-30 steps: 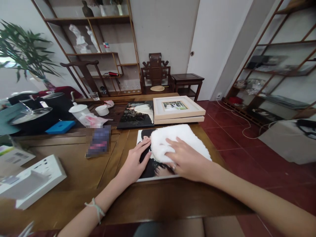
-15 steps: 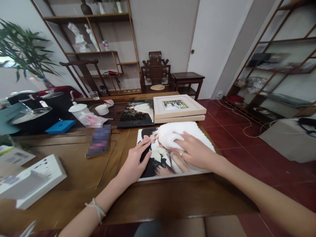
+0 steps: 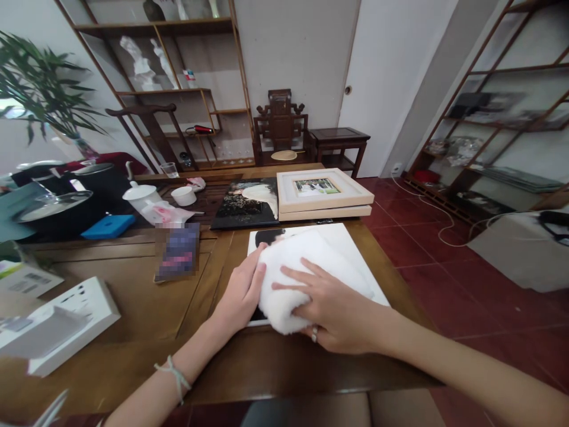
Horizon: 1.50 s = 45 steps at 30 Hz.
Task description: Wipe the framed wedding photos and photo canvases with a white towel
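A large photo print with a white border lies flat on the wooden table in front of me. My right hand presses a white fluffy cloth onto its near left part, fingers spread over the cloth and curling around its near end. My left hand rests flat on the print's left edge, fingers together and stretched out, touching the cloth. Most of the picture is hidden under the cloth and hands.
Beyond the print lie a dark photo panel and two stacked pale frames. A white box sits at the near left; a blue box, white teapot, cup and dark pots stand at the far left.
My right hand has dragged the cloth from the far middle of the print toward me and leftwards, covering the picture again. The left hand stays at the print's left edge.
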### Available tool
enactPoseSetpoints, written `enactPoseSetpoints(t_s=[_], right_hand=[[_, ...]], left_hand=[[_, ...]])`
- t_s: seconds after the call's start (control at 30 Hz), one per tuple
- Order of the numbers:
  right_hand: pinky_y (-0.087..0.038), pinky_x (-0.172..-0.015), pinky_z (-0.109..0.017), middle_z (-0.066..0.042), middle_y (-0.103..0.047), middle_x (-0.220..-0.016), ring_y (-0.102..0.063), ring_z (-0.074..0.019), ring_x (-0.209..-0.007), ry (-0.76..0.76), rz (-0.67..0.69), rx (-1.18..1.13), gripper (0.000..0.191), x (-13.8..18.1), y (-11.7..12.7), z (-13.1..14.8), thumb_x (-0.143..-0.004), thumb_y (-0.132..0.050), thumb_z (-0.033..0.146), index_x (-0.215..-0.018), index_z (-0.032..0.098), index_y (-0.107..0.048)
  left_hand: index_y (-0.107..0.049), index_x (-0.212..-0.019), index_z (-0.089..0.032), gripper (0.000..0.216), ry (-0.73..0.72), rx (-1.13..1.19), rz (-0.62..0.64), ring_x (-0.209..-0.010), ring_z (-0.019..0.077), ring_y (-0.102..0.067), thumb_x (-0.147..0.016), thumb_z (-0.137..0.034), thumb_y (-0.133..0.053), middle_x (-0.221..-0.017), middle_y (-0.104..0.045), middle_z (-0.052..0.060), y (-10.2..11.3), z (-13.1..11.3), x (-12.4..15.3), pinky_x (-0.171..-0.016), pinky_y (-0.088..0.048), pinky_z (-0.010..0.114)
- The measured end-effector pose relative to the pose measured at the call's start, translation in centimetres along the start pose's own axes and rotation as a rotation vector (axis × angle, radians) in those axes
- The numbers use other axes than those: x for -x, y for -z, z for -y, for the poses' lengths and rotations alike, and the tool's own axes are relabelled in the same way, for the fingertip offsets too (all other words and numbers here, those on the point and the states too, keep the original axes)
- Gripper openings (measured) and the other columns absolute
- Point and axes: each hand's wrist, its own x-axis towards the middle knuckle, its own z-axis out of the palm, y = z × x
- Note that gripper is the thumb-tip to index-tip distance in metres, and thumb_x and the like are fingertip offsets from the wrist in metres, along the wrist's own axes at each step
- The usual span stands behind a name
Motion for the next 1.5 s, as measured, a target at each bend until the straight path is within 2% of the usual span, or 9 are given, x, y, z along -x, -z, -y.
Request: enactPoseSetpoints(t_s=[0.17,0.33,0.4,0.5,0.67,0.87,1.07,1.33,1.5], right_hand=[[-0.011,-0.113,-0.04,-0.002,-0.054,-0.13,-0.033,-0.0196,-0.13,0.072,0.057,-0.13,0.024,1.8,2.0,0.7,-0.081,-0.056,0.019,-0.104,0.022,-0.063],[-0.033,-0.1,-0.038,-0.004,-0.059,-0.121,-0.044,-0.0248,-0.121,-0.215,0.032,-0.136,0.02,3.5,3.4,-1.6,-0.089,-0.047,0.025,-0.1,0.023,-0.063],[-0.037,-0.095,-0.04,-0.007,-0.062,-0.116,-0.047,-0.0286,-0.117,-0.38,-0.074,-0.081,0.025,3.1,3.1,-3.3,-0.092,-0.042,0.031,-0.102,0.02,-0.062],[-0.04,-0.082,-0.035,-0.007,-0.066,-0.104,-0.057,-0.0259,-0.097,-0.521,-0.256,-0.045,0.028,0.7,2.4,-5.3,-0.094,-0.037,0.033,-0.098,0.02,-0.062],[-0.037,-0.069,-0.028,-0.004,-0.069,-0.088,-0.06,-0.0206,-0.078,-0.432,-0.234,-0.099,0.031,-5.4,1.6,-5.5,-0.093,-0.038,0.034,-0.081,0.02,-0.063],[-0.036,-0.075,-0.029,-0.002,-0.066,-0.106,-0.058,-0.0205,-0.087,-0.313,-0.26,-0.039,0.027,-8.6,0.8,-4.9,-0.094,-0.037,0.029,-0.091,0.022,-0.064],[-0.035,-0.083,-0.033,-0.004,-0.066,-0.106,-0.058,-0.0224,-0.089,-0.371,-0.278,0.016,0.022,-6.3,0.6,-5.8,-0.089,-0.041,0.02,-0.094,0.02,-0.063],[-0.041,-0.083,-0.038,-0.008,-0.064,-0.11,-0.056,-0.0282,-0.1,-0.479,-0.29,0.154,0.028,0.1,1.2,-7.9,-0.09,-0.038,0.021,-0.101,0.019,-0.063],[-0.032,-0.1,-0.053,-0.018,-0.053,-0.129,-0.045,-0.0319,-0.12,-0.357,-0.254,0.207,0.024,3.2,0.5,-6.0,-0.081,-0.045,0.014,-0.095,0.013,-0.065]], left_hand=[[-0.046,-0.132,-0.014,0.051,0.006,-0.014,0.005,-0.127,0.0212,-0.044,-0.095,-0.04,-0.023,-0.135,-0.051,0.008,0.1,0.0,0.0,-0.107,-0.033,0.039],[-0.045,-0.132,-0.011,0.049,-0.029,-0.093,0.042,-0.129,0.0209,-0.041,-0.092,-0.037,-0.034,-0.139,-0.046,0.01,0.0,-0.2,-0.3,-0.109,-0.031,0.038],[-0.047,-0.13,-0.011,0.047,-0.066,-0.124,0.055,-0.13,0.0208,-0.039,-0.09,-0.034,-0.04,-0.139,-0.045,0.01,0.0,-0.3,-0.4,-0.109,-0.03,0.039],[-0.053,-0.126,-0.013,0.042,-0.102,-0.138,0.061,-0.131,0.0206,-0.038,-0.089,-0.031,-0.043,-0.139,-0.045,0.009,0.0,-0.3,-0.5,-0.109,-0.03,0.04],[-0.056,-0.123,-0.012,0.041,-0.116,-0.153,0.053,-0.128,0.023,-0.043,-0.088,-0.03,-0.045,-0.135,-0.05,0.011,0.1,-0.3,-0.6,-0.107,-0.034,0.04],[-0.058,-0.121,-0.014,0.038,-0.127,-0.165,0.052,-0.122,0.0232,-0.049,-0.088,-0.028,-0.044,-0.131,-0.055,0.01,0.1,-0.3,-0.7,-0.103,-0.039,0.039],[-0.056,-0.123,-0.01,0.042,-0.126,-0.146,0.051,-0.128,0.023,-0.042,-0.088,-0.031,-0.045,-0.134,-0.05,0.012,-0.1,0.1,-0.6,-0.107,-0.034,0.04],[-0.056,-0.123,-0.01,0.043,-0.118,-0.159,0.052,-0.129,0.0216,-0.04,-0.088,-0.033,-0.044,-0.136,-0.049,0.012,-0.1,0.2,-0.6,-0.109,-0.031,0.039],[-0.056,-0.123,-0.011,0.042,-0.122,-0.159,0.046,-0.13,0.0214,-0.04,-0.088,-0.032,-0.044,-0.136,-0.049,0.011,-0.1,0.2,-0.6,-0.108,-0.032,0.04]])
